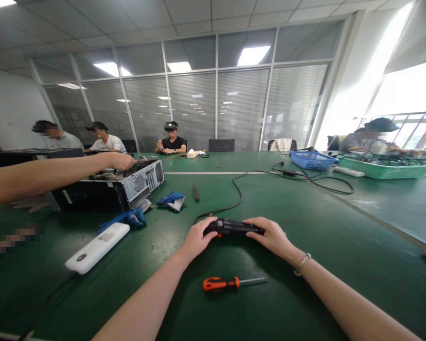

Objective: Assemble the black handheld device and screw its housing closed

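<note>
A long black device point(234, 227) is held between my two hands, low over the green table point(156, 303). My left hand point(199, 237) grips its left end, thumb on the near side and fingers over the far side. My right hand point(270, 234) is closed around the right end in the same way. A small orange-red spot shows on the device beside my left thumb. From behind my left fingers runs a black cable point(239, 192). An orange and black screwdriver point(234, 283) lies in front of me between my forearms, its shaft pointing right.
At left, another person's arm point(74, 170) reaches into an open computer case point(128, 187). Near it lie blue-grey gloves point(172, 200), a dark bar point(196, 193) and a white power strip point(97, 247). Blue point(312, 161) and green point(383, 169) baskets stand far right. Several people sit around the table.
</note>
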Demonstrator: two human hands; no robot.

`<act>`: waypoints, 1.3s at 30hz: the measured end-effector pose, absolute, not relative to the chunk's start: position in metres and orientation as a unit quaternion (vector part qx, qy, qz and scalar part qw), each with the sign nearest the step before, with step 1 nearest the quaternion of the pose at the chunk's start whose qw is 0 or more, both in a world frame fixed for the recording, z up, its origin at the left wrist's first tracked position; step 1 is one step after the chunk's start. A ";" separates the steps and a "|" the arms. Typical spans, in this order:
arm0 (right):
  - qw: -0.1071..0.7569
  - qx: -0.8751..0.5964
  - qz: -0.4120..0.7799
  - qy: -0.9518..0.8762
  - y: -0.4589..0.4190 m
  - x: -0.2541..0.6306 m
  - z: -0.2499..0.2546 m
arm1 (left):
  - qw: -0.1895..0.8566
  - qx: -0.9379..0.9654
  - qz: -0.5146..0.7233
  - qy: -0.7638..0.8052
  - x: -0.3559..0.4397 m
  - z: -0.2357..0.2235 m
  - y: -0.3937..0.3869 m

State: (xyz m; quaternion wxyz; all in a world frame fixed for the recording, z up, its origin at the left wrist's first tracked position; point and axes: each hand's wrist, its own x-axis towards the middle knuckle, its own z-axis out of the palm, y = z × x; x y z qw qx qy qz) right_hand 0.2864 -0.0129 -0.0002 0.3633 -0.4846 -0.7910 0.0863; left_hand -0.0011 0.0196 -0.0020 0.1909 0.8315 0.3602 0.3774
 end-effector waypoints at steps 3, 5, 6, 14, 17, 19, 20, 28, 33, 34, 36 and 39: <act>0.353 -0.482 0.092 -0.797 -0.014 0.287 0.003 | 0.190 0.835 0.374 0.355 -0.001 -0.003 0.020; 0.349 -0.482 0.092 -0.798 -0.015 0.287 0.004 | 0.190 0.838 0.370 0.354 -0.001 -0.004 0.020; 0.349 -0.484 0.091 -0.797 -0.015 0.287 0.004 | 0.189 0.838 0.368 0.356 -0.001 -0.004 0.019; 0.332 -0.494 0.082 -0.800 -0.014 0.285 0.000 | 0.168 0.850 0.338 0.368 0.000 -0.002 0.020; 0.328 -0.495 0.084 -0.800 -0.013 0.286 0.001 | 0.161 0.853 0.322 0.378 0.001 0.000 0.021; 0.330 -0.494 0.086 -0.800 -0.013 0.286 0.000 | 0.159 0.853 0.313 0.387 0.002 0.001 0.021; 0.332 -0.493 0.088 -0.800 -0.013 0.286 0.000 | 0.157 0.854 0.308 0.389 0.002 0.002 0.021; 0.324 -0.488 0.108 -0.804 -0.012 0.286 0.003 | 0.136 0.845 0.309 0.414 0.000 0.008 0.015; 0.320 -0.489 0.116 -0.803 -0.014 0.285 0.006 | 0.151 0.849 0.302 0.407 0.000 0.004 0.017; 0.320 -0.488 0.117 -0.803 -0.014 0.284 0.007 | 0.152 0.849 0.305 0.403 0.000 0.002 0.018; 0.319 -0.485 0.119 -0.806 -0.014 0.285 0.008 | 0.150 0.853 0.316 0.387 -0.001 -0.001 0.019; 0.317 -0.481 0.119 -0.809 -0.013 0.285 0.008 | 0.149 0.859 0.328 0.363 -0.003 -0.003 0.020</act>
